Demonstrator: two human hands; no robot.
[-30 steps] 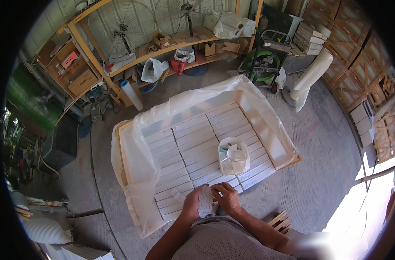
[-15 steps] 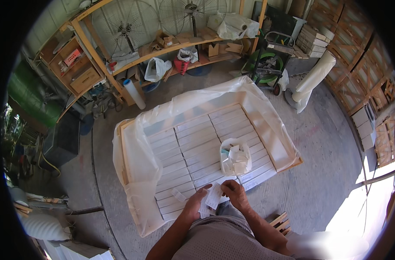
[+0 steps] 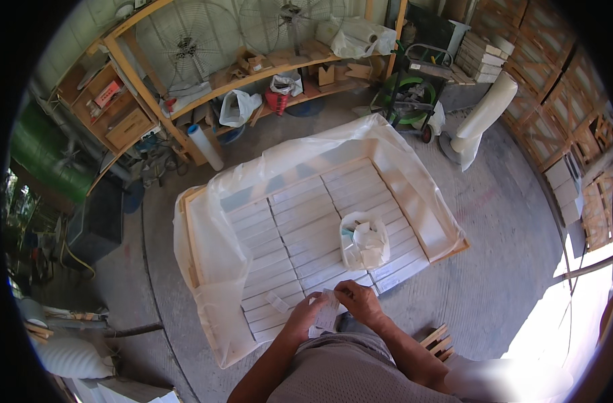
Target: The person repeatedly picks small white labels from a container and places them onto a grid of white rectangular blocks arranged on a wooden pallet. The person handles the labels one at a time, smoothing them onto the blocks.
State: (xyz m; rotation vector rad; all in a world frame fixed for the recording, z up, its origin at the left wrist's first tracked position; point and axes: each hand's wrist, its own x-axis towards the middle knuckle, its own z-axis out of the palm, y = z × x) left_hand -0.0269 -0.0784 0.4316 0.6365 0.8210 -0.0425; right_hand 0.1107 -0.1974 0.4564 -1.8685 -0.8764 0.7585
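We record a concrete floor (image 3: 488, 228) beneath the whole work area. Along the far wall we find timber shelving (image 3: 133, 77), with two wire-guarded fans (image 3: 187, 47) standing on it. On the floor before the person we note a shallow wooden crate (image 3: 457, 253), its sides draped with translucent film (image 3: 220, 236). Long white boxes (image 3: 256, 234) lie side by side in columns within it. On the boxes, toward the crate's right side, rests a white bag (image 3: 348, 260), open at the top and filled with paper scraps (image 3: 368, 243).

We observe the left hand (image 3: 303, 317) with its thumb closed against the left side of a white slip (image 3: 327, 313); its underside fingers are hidden. The right hand (image 3: 361, 302) pinches the slip's upper right corner between thumb and forefinger. We locate the slip between both hands, above the crate's near edge. A small white strip (image 3: 277, 302) lies on the boxes, left of the left hand.
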